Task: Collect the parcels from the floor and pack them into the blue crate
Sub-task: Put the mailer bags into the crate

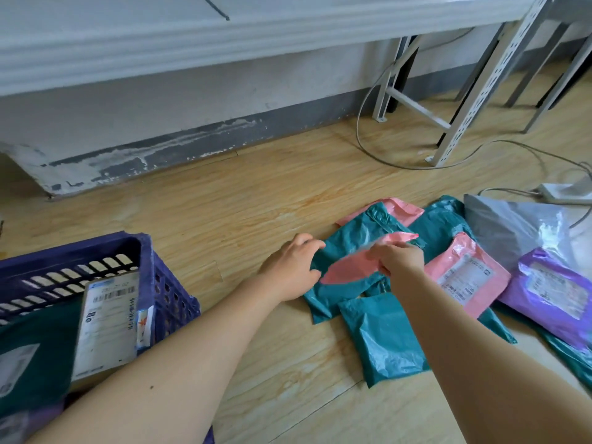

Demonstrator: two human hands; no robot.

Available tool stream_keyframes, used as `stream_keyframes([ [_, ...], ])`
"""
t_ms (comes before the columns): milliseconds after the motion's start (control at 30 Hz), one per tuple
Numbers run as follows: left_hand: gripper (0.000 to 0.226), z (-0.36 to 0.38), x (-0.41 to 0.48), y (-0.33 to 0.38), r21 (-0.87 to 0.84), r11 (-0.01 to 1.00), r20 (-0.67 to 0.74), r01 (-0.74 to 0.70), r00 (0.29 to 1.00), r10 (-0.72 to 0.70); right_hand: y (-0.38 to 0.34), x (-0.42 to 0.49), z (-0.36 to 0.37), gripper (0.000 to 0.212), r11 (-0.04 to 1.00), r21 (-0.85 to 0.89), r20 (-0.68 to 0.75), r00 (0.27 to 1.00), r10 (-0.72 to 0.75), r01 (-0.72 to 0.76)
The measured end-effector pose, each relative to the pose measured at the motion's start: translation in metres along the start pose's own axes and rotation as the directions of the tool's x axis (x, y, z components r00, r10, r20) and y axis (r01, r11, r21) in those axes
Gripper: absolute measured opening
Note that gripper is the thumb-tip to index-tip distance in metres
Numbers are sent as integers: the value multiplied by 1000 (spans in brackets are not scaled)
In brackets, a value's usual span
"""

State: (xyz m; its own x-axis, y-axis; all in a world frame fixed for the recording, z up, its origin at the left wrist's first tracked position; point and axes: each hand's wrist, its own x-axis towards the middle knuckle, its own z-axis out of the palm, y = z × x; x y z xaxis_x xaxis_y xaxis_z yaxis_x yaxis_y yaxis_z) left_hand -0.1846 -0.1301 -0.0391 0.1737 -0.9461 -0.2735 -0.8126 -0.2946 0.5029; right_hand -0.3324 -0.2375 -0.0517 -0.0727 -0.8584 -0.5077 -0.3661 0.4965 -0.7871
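Crate (pixel 147 257): blue, slotted walls, on the wood floor (pixel 240 203) at the lower left of the view.
In the crate: a box (pixel 105 325) with a printed label leans on the right wall; a dark teal parcel (pixel 35 344) lies left of it.
Right hand (pixel 397 261): right of the crate, over the pile, fingers clenched round a pink parcel (pixel 342 270).
Pink parcel: lifted off the pile, blurred, one end sticking up past the knuckles, the other hanging towards the crate.
Left hand (pixel 293 267): between the crate and the pile, fingers curled, tips at the edge of a teal parcel (pixel 352 235); cannot tell whether it grasps it.
Teal parcel: on the floor, the pile's nearest piece to the crate, under the pink parcel.
Small teal parcel (pixel 384 338): just beside it, nearer the camera.
Labelled pink parcel (pixel 464 274): beyond the right hand from the crate, on more teal bags.
Purple parcel (pixel 557 290): farther right again, label up.
Grey parcel (pixel 512 229): behind the purple parcel, towards the wall.
Rack leg (pixel 481 100): white, perforated, well away from the crate at the upper right.
Power strip (pixel 557 192): on the floor behind the grey parcel.
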Motion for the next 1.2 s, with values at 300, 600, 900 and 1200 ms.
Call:
stream_keyframes([
  [300, 59, -71, -100, 13, 12, 999, -119, 41, 992, -40, -58, -113, -7, 22, 858, -369, 210, 931, -298, 358],
  [600, 89, -100, -187, 17, 92, 990, -227, 109, 970, -85, -77, -241, 0, 30, 558, -408, 443, 691, -571, 722],
  [900, 24, -134, -233, 3, -250, 936, -214, 248, 928, -304, -93, -310, 38, 39, 504, -139, 471, 505, -723, 852],
  [1200, 24, -163, -281, -58, -718, 676, -351, 164, 754, -555, -88, -345, 105, 33, 479, -68, 401, 464, -790, 875],
])
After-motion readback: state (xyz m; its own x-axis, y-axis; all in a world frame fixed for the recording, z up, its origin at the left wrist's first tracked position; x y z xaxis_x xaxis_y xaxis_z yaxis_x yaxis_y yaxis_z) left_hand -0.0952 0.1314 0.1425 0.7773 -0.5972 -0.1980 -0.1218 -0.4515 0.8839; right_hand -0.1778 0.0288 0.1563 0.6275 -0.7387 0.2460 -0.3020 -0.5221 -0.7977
